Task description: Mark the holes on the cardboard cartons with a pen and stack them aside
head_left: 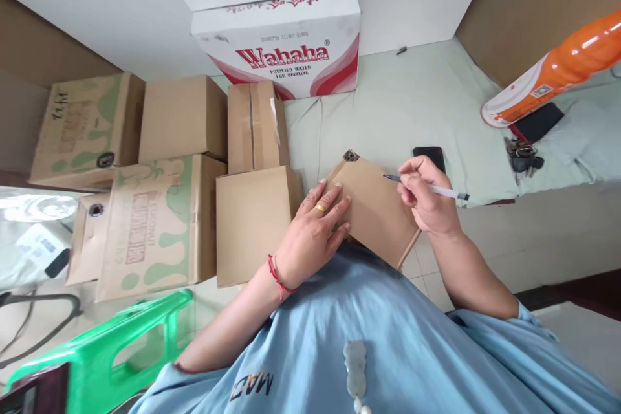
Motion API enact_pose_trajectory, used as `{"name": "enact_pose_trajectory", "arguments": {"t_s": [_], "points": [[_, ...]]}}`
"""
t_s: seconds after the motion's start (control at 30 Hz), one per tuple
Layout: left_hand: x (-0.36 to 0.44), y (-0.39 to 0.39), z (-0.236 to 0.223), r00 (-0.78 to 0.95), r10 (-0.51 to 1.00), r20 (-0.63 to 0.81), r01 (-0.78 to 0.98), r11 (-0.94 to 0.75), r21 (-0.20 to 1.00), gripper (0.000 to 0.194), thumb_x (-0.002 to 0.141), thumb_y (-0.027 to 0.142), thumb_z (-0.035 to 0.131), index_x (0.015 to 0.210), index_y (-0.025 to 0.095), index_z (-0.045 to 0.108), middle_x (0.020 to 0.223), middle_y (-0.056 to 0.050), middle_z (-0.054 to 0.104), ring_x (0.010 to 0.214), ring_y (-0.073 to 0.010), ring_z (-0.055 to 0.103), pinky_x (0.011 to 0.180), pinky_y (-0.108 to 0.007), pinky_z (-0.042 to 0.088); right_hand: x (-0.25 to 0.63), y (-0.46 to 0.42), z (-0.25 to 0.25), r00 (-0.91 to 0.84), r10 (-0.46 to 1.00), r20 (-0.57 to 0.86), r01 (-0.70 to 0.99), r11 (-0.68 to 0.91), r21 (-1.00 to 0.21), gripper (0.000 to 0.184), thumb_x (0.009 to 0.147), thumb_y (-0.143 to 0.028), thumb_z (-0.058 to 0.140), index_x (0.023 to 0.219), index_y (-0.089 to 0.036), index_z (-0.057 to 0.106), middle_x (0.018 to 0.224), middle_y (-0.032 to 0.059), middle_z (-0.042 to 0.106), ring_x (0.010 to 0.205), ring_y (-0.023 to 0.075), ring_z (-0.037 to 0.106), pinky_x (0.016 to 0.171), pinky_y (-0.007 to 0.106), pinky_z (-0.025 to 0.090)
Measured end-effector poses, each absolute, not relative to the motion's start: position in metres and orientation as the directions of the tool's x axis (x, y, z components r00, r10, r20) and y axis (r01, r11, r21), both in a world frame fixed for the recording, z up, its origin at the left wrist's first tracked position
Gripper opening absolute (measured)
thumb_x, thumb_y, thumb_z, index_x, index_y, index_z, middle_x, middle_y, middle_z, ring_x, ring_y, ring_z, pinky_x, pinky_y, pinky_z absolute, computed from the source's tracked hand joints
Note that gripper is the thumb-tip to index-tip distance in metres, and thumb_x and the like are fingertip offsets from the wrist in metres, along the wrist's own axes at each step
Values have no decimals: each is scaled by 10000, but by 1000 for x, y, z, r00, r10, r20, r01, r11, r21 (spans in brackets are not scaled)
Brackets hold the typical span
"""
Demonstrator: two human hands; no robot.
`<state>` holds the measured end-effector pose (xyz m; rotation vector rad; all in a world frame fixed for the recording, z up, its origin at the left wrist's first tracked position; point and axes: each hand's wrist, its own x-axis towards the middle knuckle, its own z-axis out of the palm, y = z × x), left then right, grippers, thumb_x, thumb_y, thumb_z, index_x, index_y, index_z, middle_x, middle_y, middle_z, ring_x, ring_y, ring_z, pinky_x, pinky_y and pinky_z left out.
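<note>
A brown cardboard box (378, 207) is steadied at the near edge of the pale green cloth-covered tabletop (402, 100) by the left hand (317, 226), grip spread. A slim clear-barrelled pen (445, 192) is pinched by the right hand (431, 199). If its near corner were pressed hard, the box could be tipped.

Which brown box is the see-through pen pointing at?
The brown cardboard box under the spread left hand: the right hand holds the see-through pen over it. The other brown boxes stand grouped to its left.
</note>
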<state>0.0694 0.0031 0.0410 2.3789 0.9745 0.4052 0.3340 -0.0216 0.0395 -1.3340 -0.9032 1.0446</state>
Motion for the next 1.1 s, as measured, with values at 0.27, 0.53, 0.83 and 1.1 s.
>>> {"name": "enact_pose_trajectory", "arguments": {"t_s": [0.27, 0.53, 0.83, 1.1], "points": [[76, -1, 32, 657, 749, 89, 609, -596, 523, 471, 1106, 349, 562, 1551, 242, 673, 1712, -140, 565, 1662, -451, 414, 1344, -697, 398, 323, 41, 49, 91, 996, 6, 150, -8, -989, 232, 905, -419, 793, 1021, -222, 753, 779, -9, 767, 735, 162, 709, 728, 314, 529], [73, -1, 28, 661, 746, 72, 616, -596, 515, 669, 1129, 437, 523, 1698, 91, 457, 1795, -250, 404, 1711, -407, 351, 1389, -632, 359, 315, 49, 34, 148, 989, -27, 192, -55, -980, 257, 959, -463, 754, 1046, -221, 742, 775, -5, 779, 627, 131, 623, 601, 274, 439], [73, 4, 31, 694, 717, 66, 621, -642, 449, 695, 1141, 439, 491, 1681, 4, 433, 1779, -299, 395, 1701, -416, 368, 1383, -605, 376, 314, 52, 34, 119, 993, -15, 287, -49, -957, 264, 967, -466, 754, 1077, -226, 762, 842, 1, 820, 752, 160, 736, 746, 310, 544], [73, 3, 31, 694, 718, 54, 633, -643, 431, 704, 1141, 430, 505, 1685, -10, 425, 1790, -284, 383, 1708, -398, 357, 1400, -575, 359, 312, 52, 36, 172, 985, -10, 339, -69, -938, 119, 919, -337, 738, 967, -229, 756, 725, -25, 781, 615, 143, 667, 641, 288, 504]]}}
